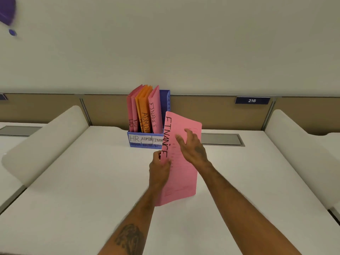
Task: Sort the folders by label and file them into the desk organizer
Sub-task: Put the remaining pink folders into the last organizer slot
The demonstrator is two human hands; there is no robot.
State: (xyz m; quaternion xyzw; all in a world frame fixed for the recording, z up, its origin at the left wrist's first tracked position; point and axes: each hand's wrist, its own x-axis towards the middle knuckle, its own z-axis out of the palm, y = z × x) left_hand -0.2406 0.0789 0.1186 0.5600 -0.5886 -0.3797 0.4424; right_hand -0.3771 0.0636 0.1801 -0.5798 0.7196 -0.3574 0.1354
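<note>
A pink folder marked FINANCE [182,173] stands upright on the white desk, in front of the organizer's right end. My left hand [159,168] pinches its spine edge. My right hand [193,146] lies flat against its right face with the fingers spread. The blue desk organizer [147,142] sits at the back of the desk, its front labelled HR, ADMIN and FINANCE. In it stand two pink HR folders [132,115], orange ADMIN folders [144,113] and one pink FINANCE folder [154,111].
The white desk [92,181] is bounded by rounded white dividers at left [46,142] and right [301,153]. A tan partition with a plate reading 216 [252,100] runs behind. A grey cable hatch [220,139] lies right of the organizer.
</note>
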